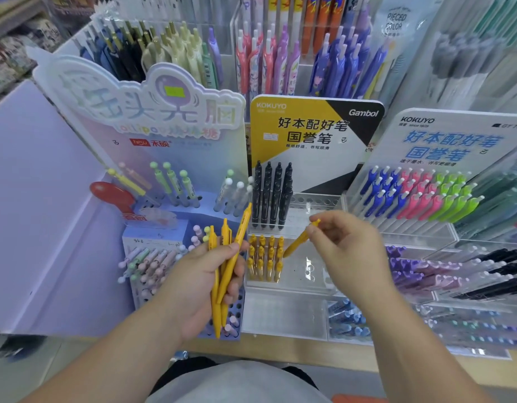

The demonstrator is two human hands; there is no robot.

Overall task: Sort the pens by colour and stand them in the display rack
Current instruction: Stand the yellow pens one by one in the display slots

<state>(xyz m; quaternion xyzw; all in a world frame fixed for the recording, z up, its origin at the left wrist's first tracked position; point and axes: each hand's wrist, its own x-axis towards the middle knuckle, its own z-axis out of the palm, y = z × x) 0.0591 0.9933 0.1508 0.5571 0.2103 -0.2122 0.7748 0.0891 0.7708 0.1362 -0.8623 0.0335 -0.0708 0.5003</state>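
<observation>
Acrylic rack holds yellow pens; left hand grips yellow bundle; right hand pinches single pen.

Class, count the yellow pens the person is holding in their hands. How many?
4. Three pens fan out of the left hand; one pen is pinched by the right hand. More may hide behind them.

The single head-worn camera looks forward and down from close above the display rack.
</observation>
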